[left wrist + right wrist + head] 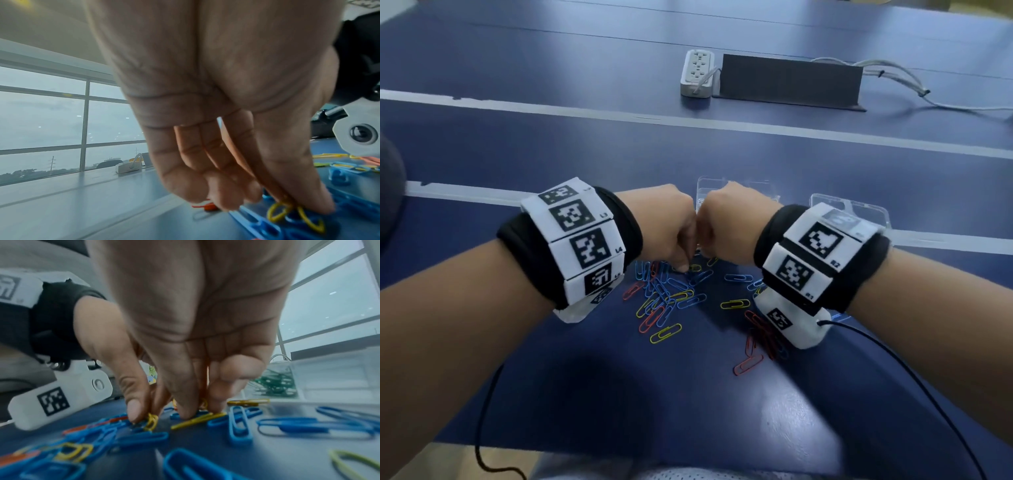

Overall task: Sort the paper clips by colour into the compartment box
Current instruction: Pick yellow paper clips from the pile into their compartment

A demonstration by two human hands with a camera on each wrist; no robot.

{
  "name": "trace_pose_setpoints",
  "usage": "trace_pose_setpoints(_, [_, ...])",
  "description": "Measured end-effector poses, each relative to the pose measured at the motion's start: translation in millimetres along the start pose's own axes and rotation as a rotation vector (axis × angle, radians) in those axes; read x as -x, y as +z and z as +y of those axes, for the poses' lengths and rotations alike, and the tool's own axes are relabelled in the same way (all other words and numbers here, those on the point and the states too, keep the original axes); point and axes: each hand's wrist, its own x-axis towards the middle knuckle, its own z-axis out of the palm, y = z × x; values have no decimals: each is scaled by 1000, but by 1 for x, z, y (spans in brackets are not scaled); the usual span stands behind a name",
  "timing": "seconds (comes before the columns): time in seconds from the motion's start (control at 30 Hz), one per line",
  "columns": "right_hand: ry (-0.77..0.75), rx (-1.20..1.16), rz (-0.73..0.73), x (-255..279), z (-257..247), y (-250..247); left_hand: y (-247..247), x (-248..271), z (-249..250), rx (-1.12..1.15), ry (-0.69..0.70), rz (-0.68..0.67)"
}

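Note:
Blue, yellow and red paper clips (667, 298) lie scattered on the blue table. My left hand (685, 268) reaches down into the pile, its thumb (312, 194) and a finger pinching a yellow clip (277, 211) that still touches the table. My right hand (708, 254) is knuckle to knuckle with it, and its fingertips (185, 410) pinch another yellow clip (197, 420) against the table. The clear compartment box (859, 210) stands just behind both hands. One of its compartments holds green clips (275, 382).
A white power strip (697, 72), a black block (791, 82) and grey cables (897, 73) lie at the far side. A black wire (893, 363) trails from my right wrist over the table. Loose red clips (748, 365) lie near the front edge.

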Motion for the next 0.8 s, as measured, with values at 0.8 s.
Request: trace_pose_setpoints(0.8, [40,98,-12,8,20,-1,-4,9,-6,213,13,85])
